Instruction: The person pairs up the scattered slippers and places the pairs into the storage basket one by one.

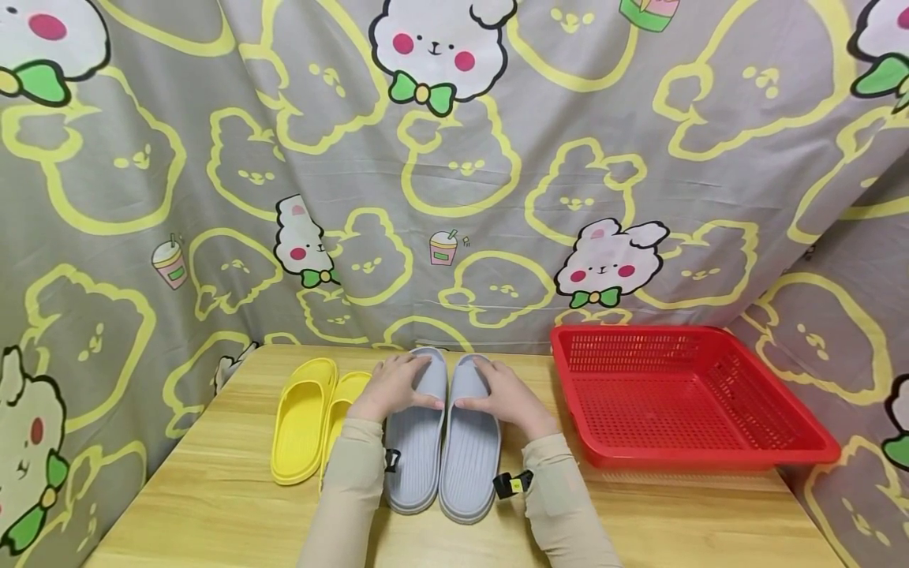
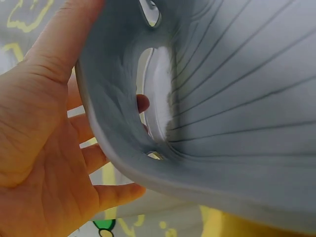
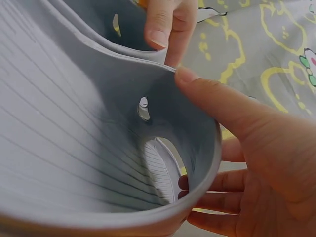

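A pair of grey slippers lies side by side on the wooden table, toes toward the curtain. My left hand (image 1: 393, 386) holds the left grey slipper (image 1: 413, 465) by its strap, thumb over the strap's edge and fingers along its outer side. On the right grey slipper (image 1: 469, 473), my right hand (image 1: 513, 397) grips the strap the same way from the other side. Both thumbs come close together between the two slippers. In the right wrist view, fingertips show through a side opening of the right slipper's strap (image 3: 197, 148).
A yellow slipper (image 1: 305, 422) stands left of my left arm, its mate (image 1: 348, 388) partly hidden behind that arm. To the right, a red plastic basket (image 1: 689, 459) sits on the table (image 1: 206, 489). A patterned curtain (image 1: 483, 229) hangs behind and at both sides.
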### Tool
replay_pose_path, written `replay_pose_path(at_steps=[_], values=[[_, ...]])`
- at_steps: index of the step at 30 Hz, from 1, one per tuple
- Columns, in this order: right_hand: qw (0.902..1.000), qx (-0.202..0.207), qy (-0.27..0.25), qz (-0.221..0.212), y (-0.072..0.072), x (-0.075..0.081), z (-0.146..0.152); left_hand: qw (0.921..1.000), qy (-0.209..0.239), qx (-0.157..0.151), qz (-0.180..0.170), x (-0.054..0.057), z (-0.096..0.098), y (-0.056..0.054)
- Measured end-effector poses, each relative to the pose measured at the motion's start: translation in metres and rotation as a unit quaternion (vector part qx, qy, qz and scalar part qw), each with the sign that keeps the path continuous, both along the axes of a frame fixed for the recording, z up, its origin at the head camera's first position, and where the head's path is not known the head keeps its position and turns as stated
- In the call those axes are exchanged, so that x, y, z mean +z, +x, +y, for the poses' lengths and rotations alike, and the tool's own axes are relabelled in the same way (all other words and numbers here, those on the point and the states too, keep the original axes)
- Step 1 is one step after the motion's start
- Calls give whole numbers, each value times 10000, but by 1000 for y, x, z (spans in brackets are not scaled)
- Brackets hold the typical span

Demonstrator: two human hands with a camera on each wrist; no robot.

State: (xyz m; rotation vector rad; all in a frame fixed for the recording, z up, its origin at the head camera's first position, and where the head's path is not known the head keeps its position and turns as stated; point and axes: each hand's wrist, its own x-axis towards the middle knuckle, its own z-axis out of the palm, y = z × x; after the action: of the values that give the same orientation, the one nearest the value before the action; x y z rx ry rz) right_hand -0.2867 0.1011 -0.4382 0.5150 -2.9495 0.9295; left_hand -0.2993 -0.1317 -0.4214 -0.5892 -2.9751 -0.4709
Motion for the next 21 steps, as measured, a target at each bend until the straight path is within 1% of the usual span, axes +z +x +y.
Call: replay_pose_path(at_steps=[3, 10, 17, 21], values=[[10000, -12, -23, 13, 2, 4, 1, 9999, -25, -17, 98, 3, -1, 2], [9999, -44, -29, 88, 4, 8, 3, 9997, 10, -11, 251, 10, -2, 5], [9999, -142, 29, 61, 8, 15, 6, 9984, 103, 68, 543, 12, -3, 7], [9998, -159, -3, 146, 10, 20, 8, 9972, 173, 80, 728, 14, -4, 8]])
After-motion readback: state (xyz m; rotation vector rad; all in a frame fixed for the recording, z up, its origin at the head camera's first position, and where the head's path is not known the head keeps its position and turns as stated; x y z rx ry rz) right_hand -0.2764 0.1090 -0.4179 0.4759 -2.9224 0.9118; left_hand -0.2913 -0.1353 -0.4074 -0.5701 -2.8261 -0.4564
